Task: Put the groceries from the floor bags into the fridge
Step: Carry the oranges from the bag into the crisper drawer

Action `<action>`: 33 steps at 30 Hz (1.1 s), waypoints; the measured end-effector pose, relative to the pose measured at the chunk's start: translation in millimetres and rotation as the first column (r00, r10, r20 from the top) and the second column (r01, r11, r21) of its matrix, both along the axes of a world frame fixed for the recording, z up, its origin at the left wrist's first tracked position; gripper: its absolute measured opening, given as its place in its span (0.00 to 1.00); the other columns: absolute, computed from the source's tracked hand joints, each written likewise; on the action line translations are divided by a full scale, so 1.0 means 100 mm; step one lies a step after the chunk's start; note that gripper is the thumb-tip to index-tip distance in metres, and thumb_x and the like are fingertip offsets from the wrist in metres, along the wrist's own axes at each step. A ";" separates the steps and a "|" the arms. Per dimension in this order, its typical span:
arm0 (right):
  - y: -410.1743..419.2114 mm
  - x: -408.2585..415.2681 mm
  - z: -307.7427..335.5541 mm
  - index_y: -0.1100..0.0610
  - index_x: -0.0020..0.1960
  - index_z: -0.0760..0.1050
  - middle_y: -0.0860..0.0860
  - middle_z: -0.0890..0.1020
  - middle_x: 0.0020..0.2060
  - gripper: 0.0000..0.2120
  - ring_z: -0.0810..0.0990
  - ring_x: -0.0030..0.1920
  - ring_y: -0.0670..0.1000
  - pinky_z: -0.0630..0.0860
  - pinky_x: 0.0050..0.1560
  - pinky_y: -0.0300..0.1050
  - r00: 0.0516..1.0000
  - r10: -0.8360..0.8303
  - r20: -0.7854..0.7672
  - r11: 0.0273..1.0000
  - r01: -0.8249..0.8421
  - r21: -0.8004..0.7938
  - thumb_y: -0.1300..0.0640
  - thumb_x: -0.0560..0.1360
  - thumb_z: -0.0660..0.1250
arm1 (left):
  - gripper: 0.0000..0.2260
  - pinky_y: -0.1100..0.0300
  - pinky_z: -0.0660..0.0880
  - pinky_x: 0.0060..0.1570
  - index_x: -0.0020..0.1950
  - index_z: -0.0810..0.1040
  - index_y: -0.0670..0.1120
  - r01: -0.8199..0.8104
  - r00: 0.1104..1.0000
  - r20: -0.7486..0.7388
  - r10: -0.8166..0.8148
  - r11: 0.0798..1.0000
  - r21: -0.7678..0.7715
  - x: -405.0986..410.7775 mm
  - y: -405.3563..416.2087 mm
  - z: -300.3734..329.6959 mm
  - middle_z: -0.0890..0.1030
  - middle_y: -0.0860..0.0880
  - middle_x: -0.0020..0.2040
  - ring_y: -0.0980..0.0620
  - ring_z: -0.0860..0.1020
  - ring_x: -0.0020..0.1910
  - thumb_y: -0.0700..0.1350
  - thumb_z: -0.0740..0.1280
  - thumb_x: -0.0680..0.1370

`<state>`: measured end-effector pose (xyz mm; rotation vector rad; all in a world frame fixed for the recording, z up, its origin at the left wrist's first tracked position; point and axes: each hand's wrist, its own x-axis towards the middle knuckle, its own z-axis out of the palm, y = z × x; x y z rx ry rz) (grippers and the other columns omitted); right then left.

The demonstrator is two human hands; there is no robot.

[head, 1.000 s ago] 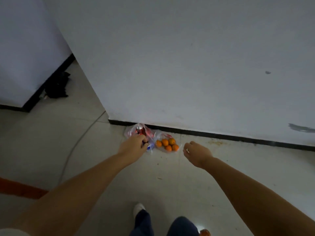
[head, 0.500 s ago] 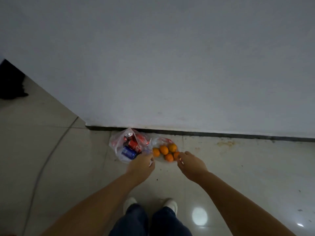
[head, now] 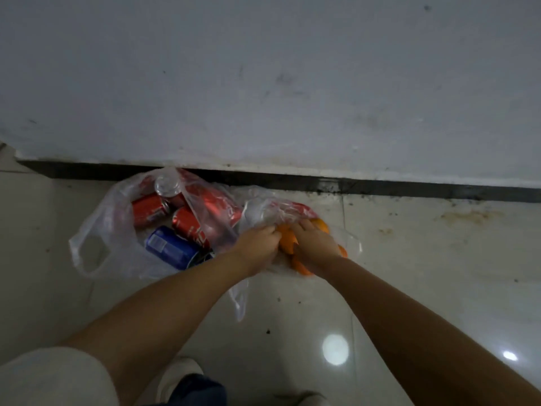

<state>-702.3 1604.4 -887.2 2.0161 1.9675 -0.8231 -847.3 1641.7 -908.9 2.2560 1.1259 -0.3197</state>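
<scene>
Reaching down with both arms, I have my hands in the bag of oranges [head: 295,213] on the tiled floor [head: 424,259]. My left hand [head: 259,240] lies over the near left side of the fruit, its fingers [head: 270,230] curled down at the plastic and the orange [head: 285,240] beside them; whether they pinch the bag or the fruit I cannot tell. My right hand [head: 314,240] covers the middle of the pile, fingers bent over the oranges, and what they actually hold is hidden under the hand. One orange [head: 320,224] shows just beyond my right fingertips, another [head: 303,268] below my right wrist, and a sliver of one [head: 343,252] on the right edge.

Just left of that bag, touching it, lies a second clear plastic bag [head: 99,230] with its handle loop open toward the left. Inside it are red cans [head: 147,210], one lying on its side, another [head: 188,225] next to it, a silver can top [head: 167,186] near the wall, and a blue can [head: 171,247] nearest me.

Both bags sit against the dark skirting strip [head: 409,190] at the foot of the white wall [head: 263,83]. My pale sleeve [head: 52,376] shows at lower left, and my white shoes [head: 178,373] and dark trouser leg [head: 199,391] at the bottom.
</scene>
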 end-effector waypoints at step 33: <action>-0.31 -0.07 0.23 0.52 0.70 0.59 0.58 0.64 0.66 0.29 0.67 0.65 0.61 0.73 0.57 0.52 0.943 -0.323 -0.083 0.946 0.319 -0.050 0.53 0.73 0.68 | 0.31 0.49 0.71 0.57 0.70 0.61 0.46 -0.014 0.980 -0.198 -0.008 0.994 -0.112 0.01 0.10 0.39 0.67 0.40 0.65 0.38 0.71 0.60 0.55 0.68 0.72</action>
